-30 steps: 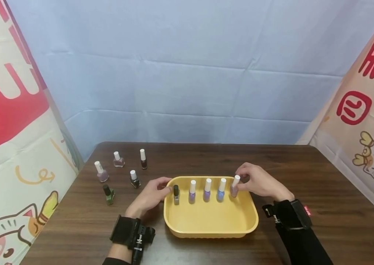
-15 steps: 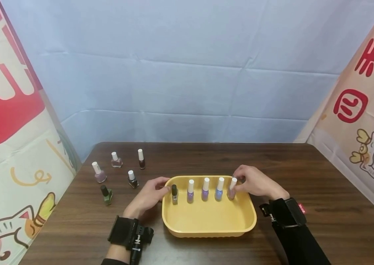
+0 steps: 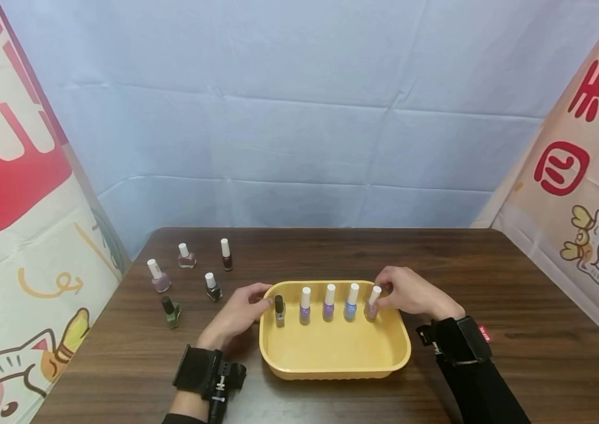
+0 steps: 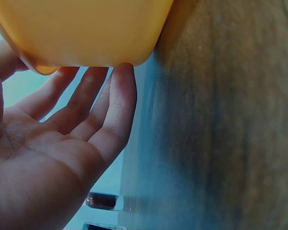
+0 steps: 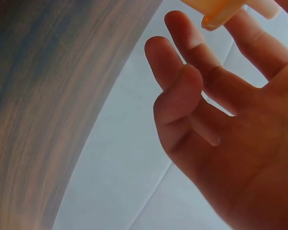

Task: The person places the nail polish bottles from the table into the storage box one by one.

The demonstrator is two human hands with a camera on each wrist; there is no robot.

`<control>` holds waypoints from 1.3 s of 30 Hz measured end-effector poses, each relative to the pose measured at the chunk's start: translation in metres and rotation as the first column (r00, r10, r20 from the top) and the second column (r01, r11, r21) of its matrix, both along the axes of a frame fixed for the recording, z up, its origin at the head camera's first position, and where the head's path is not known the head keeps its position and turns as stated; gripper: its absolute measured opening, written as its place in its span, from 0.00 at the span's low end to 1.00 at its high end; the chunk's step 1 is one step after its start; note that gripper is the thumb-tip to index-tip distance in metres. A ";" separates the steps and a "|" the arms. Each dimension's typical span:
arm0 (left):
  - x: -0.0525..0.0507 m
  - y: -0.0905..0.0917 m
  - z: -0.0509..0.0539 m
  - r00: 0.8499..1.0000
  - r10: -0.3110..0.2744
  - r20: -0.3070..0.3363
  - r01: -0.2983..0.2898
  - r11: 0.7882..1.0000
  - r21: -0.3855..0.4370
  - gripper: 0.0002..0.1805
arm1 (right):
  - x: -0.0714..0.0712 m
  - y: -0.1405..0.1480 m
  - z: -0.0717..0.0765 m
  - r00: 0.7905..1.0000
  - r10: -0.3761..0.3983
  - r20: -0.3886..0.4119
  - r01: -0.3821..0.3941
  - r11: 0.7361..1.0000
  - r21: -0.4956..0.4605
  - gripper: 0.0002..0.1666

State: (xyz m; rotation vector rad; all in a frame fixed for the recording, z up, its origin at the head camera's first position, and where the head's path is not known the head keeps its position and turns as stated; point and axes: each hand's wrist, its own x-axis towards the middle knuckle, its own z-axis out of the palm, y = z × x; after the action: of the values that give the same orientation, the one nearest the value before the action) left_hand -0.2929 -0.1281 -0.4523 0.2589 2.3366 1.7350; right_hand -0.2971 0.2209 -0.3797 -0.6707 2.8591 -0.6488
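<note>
Mauve bottle (image 3: pixel 371 311) held at the right end of a row inside the tray (image 3: pixel 337 347).

The bottle, tilted slightly, is pinched by the right hand (image 3: pixel 410 291) between the thumb and a finger that is partly hidden; its other fingers are loosely bent outside the rim. The tray's far left corner is gripped by the half-open left hand (image 3: pixel 243 309), the fingers being spread along the outer wall. A blue bottle (image 3: pixel 350 312), two purple bottles (image 3: pixel 328 312) and a black-capped bottle (image 3: pixel 280 318) are lined up beside it. Five loose bottles (image 3: pixel 214 291) are spread over the table (image 3: pixel 463 259) to the left. Placement of the row's fifth bottle seems to be in hand; straightening and a gentle release appear called for.
</note>
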 end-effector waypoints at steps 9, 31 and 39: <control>0.000 0.000 0.000 1.000 0.004 0.006 -0.004 1.000 -0.008 0.19 | 0.001 -0.001 0.002 1.000 0.010 0.021 -0.010 1.000 -0.002 0.07; 0.000 -0.001 0.000 1.000 0.007 0.010 -0.007 1.000 -0.011 0.19 | 0.003 0.009 0.015 0.991 0.024 0.132 -0.017 0.998 -0.057 0.14; -0.001 0.000 0.000 1.000 0.005 0.013 -0.005 1.000 -0.017 0.19 | 0.008 0.043 0.022 0.989 -0.008 0.147 0.031 0.988 -0.154 0.21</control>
State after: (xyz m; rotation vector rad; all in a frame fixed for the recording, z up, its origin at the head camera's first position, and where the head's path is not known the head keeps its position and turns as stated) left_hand -0.2940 -0.1286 -0.4528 0.2387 2.3442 1.7127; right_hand -0.2892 0.2637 -0.3578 -0.5893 2.7041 -0.8936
